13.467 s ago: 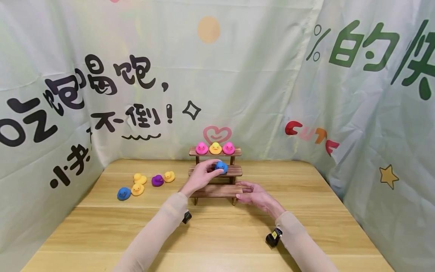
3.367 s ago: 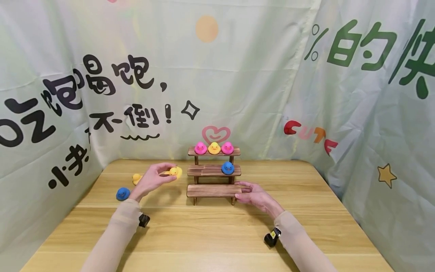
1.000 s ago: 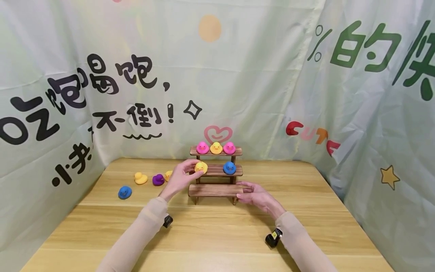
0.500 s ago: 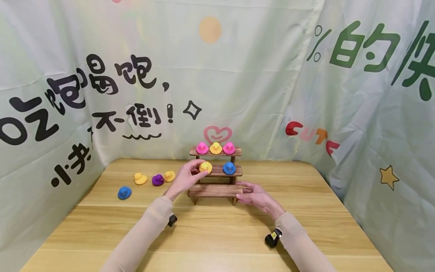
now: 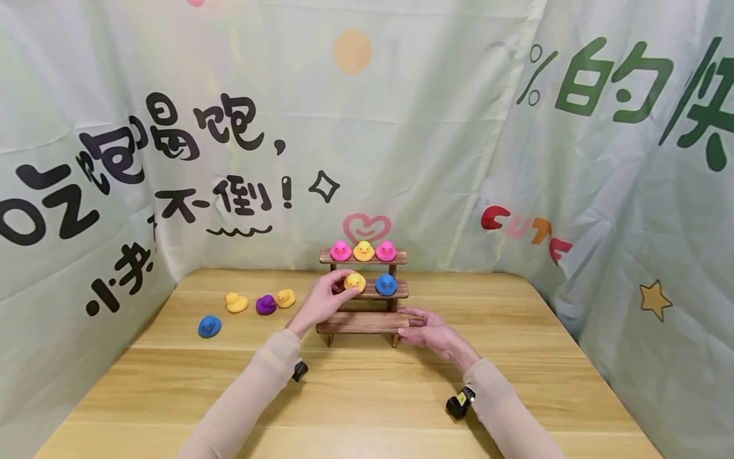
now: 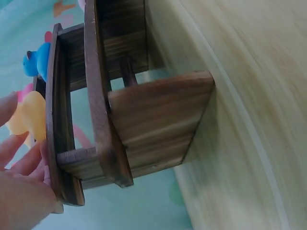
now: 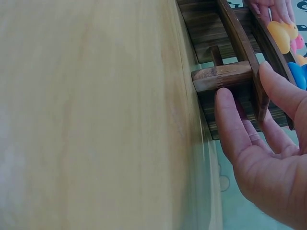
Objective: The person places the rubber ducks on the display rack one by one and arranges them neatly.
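Duck point(image 5: 355, 283), yellow, rounded, rubber-like, judged light, soft, best side-held, is pinched by left hand point(image 5: 319, 302); right hand point(image 5: 434, 333) grips brown wooden tiered stand point(image 5: 361, 323).

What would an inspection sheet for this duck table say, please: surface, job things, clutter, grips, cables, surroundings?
Surface: wood-grain table.
Job's things: three-tier wooden stand; top shelf: two pink ducks, one yellow duck; middle shelf: blue duck; table: purple duck, second blue duck, two yellow ducks.
Clutter: nothing seen.
Grips: left hand pinches another yellow duck at the middle shelf; right hand holds the stand's bottom shelf.
Cables: nothing seen.
Surroundings: printed pale curtains.
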The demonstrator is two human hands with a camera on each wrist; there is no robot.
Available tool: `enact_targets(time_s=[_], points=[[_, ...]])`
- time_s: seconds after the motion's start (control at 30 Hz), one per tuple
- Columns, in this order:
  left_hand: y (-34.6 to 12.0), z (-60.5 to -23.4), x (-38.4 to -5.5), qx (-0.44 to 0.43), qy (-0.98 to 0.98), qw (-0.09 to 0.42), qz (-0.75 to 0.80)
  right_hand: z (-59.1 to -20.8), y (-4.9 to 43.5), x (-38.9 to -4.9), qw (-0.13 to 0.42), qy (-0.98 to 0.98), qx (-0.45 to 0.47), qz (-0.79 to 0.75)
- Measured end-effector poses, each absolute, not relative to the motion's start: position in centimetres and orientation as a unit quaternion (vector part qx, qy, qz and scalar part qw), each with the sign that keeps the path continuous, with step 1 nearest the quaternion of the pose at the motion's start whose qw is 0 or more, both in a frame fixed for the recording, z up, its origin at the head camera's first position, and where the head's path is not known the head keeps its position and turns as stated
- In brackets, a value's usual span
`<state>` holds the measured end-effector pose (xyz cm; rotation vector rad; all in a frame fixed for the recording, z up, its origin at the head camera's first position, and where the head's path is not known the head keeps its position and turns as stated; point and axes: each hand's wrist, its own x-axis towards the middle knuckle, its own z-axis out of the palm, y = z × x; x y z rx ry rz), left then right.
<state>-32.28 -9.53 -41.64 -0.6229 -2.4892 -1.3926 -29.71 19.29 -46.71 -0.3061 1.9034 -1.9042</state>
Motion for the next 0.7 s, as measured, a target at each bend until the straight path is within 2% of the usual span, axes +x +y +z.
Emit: enact_targets(time_s=[0.7], points=[[-8.0, -41.0, -32.8, -0.214, -0.871, 0.063, -0.438, -46.8, 19.1, -29.7, 0.208, 0.687, -0.102, -0.689]])
